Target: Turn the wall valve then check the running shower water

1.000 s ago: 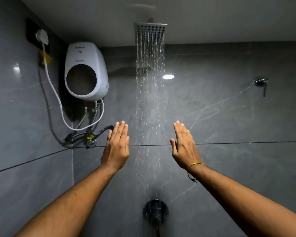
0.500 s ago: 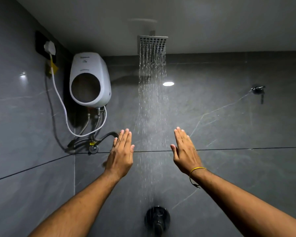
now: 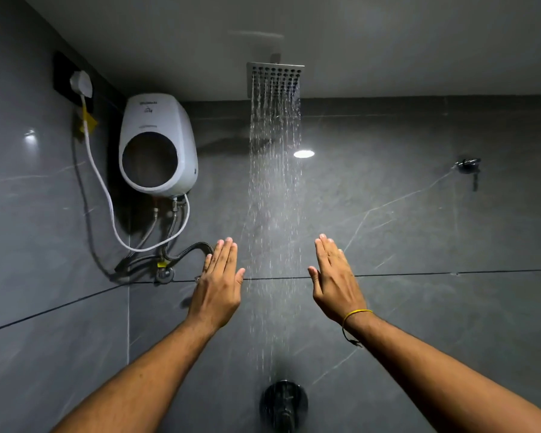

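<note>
Grey tiled wall [image 3: 419,307] ahead, your flat, empty left hand [image 3: 217,289] and right hand [image 3: 336,279] flank the water stream [image 3: 274,198], valve [image 3: 283,401] beneath it; stay wide and you'll misjudge it.

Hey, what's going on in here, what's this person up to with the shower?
A person stands at a running shower. Water falls from the square shower head in a stream between the two raised hands. The left hand and the right hand are both open and flat, one on each side of the stream, holding nothing and not quite in the water. The wall valve sits below, untouched. A white water heater hangs on the wall to the left.
</note>
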`<act>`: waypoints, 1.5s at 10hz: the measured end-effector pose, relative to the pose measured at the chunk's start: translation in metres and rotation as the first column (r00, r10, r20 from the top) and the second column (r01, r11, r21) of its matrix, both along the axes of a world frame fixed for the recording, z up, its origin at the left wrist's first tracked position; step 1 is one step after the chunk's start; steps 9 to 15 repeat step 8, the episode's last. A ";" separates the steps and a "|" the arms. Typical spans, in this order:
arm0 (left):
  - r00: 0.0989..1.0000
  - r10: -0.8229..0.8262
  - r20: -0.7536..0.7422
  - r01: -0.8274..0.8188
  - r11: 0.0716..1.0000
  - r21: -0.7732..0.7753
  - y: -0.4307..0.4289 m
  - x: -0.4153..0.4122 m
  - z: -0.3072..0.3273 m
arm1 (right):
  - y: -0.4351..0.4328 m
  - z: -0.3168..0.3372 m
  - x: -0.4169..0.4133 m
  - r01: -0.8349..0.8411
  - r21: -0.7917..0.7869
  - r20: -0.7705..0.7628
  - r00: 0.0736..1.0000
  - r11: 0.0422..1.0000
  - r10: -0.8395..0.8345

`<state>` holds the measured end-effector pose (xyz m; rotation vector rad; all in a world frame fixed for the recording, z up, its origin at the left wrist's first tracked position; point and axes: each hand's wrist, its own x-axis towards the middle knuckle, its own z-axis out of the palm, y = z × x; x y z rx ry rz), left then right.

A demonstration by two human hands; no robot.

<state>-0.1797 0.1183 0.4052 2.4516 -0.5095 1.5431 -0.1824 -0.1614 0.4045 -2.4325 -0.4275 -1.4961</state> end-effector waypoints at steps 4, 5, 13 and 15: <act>1.000 0.013 -0.028 -0.013 1.000 0.003 0.002 -0.010 0.002 | 0.000 0.003 -0.005 -0.001 -0.023 0.024 1.000 1.000 0.002; 0.999 0.016 -0.033 -0.016 1.000 0.006 0.002 -0.013 0.001 | -0.001 0.004 -0.006 0.002 -0.029 0.033 0.999 1.000 -0.001; 1.000 -0.010 -0.027 0.010 1.000 -0.010 -0.001 -0.020 0.002 | -0.002 0.008 -0.013 -0.019 -0.025 0.050 0.999 0.999 0.021; 1.000 -0.010 -0.027 0.010 1.000 -0.010 -0.001 -0.020 0.002 | -0.002 0.008 -0.013 -0.019 -0.025 0.050 0.999 0.999 0.021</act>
